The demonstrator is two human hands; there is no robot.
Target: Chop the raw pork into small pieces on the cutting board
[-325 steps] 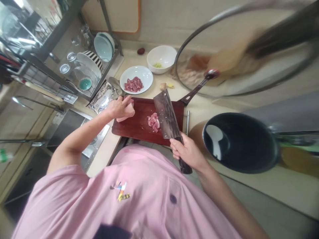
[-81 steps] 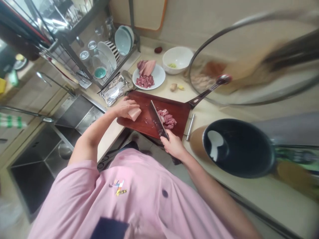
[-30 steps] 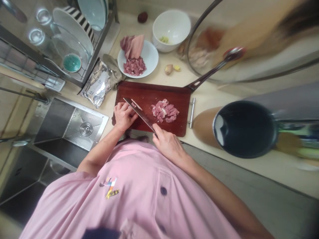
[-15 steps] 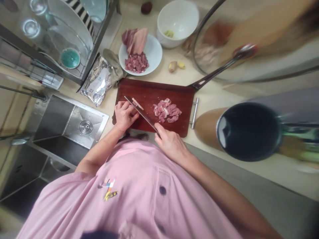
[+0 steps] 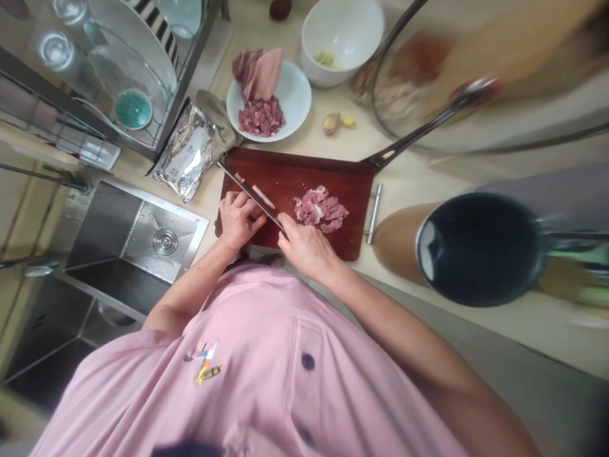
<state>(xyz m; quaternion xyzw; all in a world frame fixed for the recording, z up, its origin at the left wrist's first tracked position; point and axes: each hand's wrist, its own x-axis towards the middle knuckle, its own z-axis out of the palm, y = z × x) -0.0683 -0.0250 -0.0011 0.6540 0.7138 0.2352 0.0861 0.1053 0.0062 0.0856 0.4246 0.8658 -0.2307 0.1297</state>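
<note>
Pale beige counter [image 5: 409, 187] carries a silver foil pouch [image 5: 183, 155], dark red-brown rectangular cutting board [image 5: 288, 172], round white plate [image 5: 298, 95] just behind the board, deep round white bowl [image 5: 354, 32], light-brown knobbly lump [image 5: 332, 124] beside a small yellow piece [image 5: 349, 120].

The cutting board [image 5: 285, 170] is coloured deep red-brown, the knife [image 5: 252, 198] is toned dark grey, the chopped meat [image 5: 321, 209] is mottled pink and white, and a darker red is shown by the diced meat [image 5: 261, 117] on the bluish-white plate [image 5: 295, 101]. The striped dish [image 5: 153, 28] is banded in black and white and the small dish [image 5: 133, 109] is coloured teal. The pink shirt [image 5: 257, 330] is marked with a multicoloured emblem [image 5: 207, 363], and the desk [image 5: 323, 146] is toned cream.
</note>
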